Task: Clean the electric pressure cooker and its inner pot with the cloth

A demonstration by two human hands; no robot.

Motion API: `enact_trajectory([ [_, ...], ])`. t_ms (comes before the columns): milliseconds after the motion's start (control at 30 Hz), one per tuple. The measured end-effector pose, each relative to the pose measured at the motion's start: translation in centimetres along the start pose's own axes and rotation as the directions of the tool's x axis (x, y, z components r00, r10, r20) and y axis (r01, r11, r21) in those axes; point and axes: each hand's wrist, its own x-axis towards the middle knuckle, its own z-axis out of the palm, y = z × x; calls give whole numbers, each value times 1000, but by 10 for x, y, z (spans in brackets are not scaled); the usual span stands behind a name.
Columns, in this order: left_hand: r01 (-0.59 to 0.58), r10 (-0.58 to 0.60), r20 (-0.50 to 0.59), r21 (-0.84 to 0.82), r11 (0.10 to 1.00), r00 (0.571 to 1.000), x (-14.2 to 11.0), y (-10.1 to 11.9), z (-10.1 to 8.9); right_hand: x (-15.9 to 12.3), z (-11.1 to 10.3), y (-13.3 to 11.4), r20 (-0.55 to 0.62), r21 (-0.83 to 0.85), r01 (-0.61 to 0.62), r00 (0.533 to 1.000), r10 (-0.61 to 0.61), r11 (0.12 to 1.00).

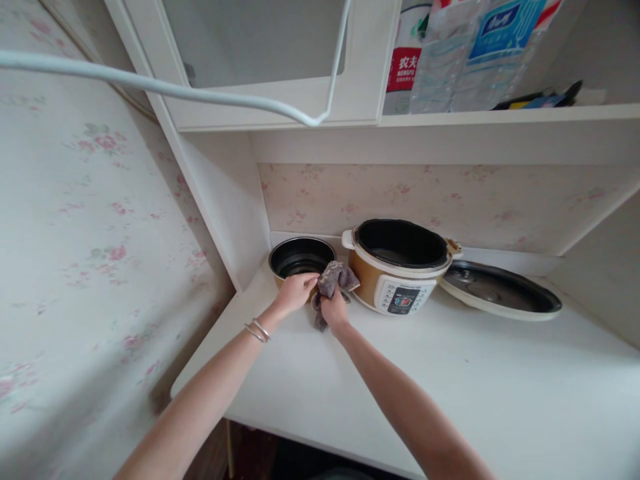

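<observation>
Showing around clamped right grip [335, 309]: gray cloth [334, 277]; left grip [294, 295] (cannot tell if closed) beside.

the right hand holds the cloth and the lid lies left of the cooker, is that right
Not quite: the lid lies to the right of the cooker, as the head view shows. The right hand does hold the cloth.

a: cam pos?
b: head-worn, sole view. faces fwd + down along forearms [200, 393] to white counter [450, 380].
a: range?
b: mid-dist. l hand [296, 291], r hand [334, 308] just below ctr; floral wall [75, 220] lft.
</observation>
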Motion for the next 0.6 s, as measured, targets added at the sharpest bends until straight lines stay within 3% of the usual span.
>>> enact_trajectory([
  [67, -93, 93, -32, -24, 995, 995, 2, -6, -13, 14, -12, 3, 4, -28, -42, 999, 42, 999],
  [133, -142, 144, -49, 50, 989, 988, 4, -27, -33, 26, -23, 7, 29, -50, -59, 998, 60, 997],
  [233, -166, 155, 76, 176, 970, 985, 3, -71, -64, 37, -32, 9, 80, -54, -56, 995, 61, 997],
  [333, -225, 169, 227, 250, 942, 959, -1, -106, -80, 35, -31, 8, 92, -83, -77, 992, 85, 994],
  [400, -260, 198, 248, 251, 932, 948, -4, -113, -77, 26, -25, 5, 78, -112, -88, 992, 97, 990],
  [467, -250, 208, 191, 231, 940, 959, -5, -105, -65, 13, -16, 2, 57, -120, -78, 995, 85, 990],
  [600, -118, 119, 9, 212, 970, 993, -7, -57, -21, -11, 3, -1, 44, -79, 23, 999, -19, 997],
])
